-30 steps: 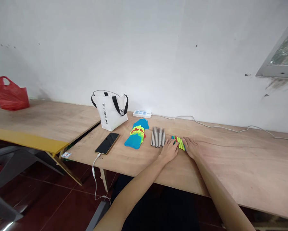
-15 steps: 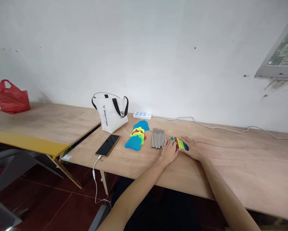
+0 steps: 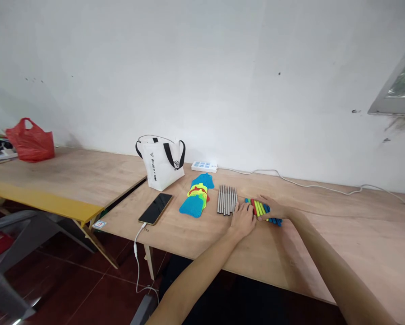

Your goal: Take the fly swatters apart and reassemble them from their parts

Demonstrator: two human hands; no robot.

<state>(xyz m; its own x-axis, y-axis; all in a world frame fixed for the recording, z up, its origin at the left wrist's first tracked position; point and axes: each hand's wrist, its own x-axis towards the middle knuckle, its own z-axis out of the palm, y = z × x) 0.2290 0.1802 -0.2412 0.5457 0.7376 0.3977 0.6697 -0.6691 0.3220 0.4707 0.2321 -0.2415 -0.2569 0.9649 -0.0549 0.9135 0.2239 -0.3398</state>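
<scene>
A row of coloured sticks [image 3: 259, 208] in blue, green, red and yellow lies side by side on the wooden table, blue ones at its right end. My left hand [image 3: 243, 220] rests at the row's left edge with its fingers laid forward, covering part of it. Over the right part of the row is my right hand [image 3: 275, 209], thumb and fingers apart, touching the sticks from above. Just left of my left hand, several thin grey metal rods [image 3: 227, 200] with tapered far ends lie parallel.
Farther left are overlapping coloured flat pieces [image 3: 191, 206], a phone [image 3: 155, 209] on a white cable and a white bag [image 3: 162, 167]. A power strip [image 3: 204, 166] sits by the wall, its cord trailing right. A red plastic bag [image 3: 33, 142] stands on the neighbouring table.
The view has shifted slightly left and up. My right hand has moved a little right across the row, and more blue sticks now show, fanned out beneath it. My left hand stays beside the row.
</scene>
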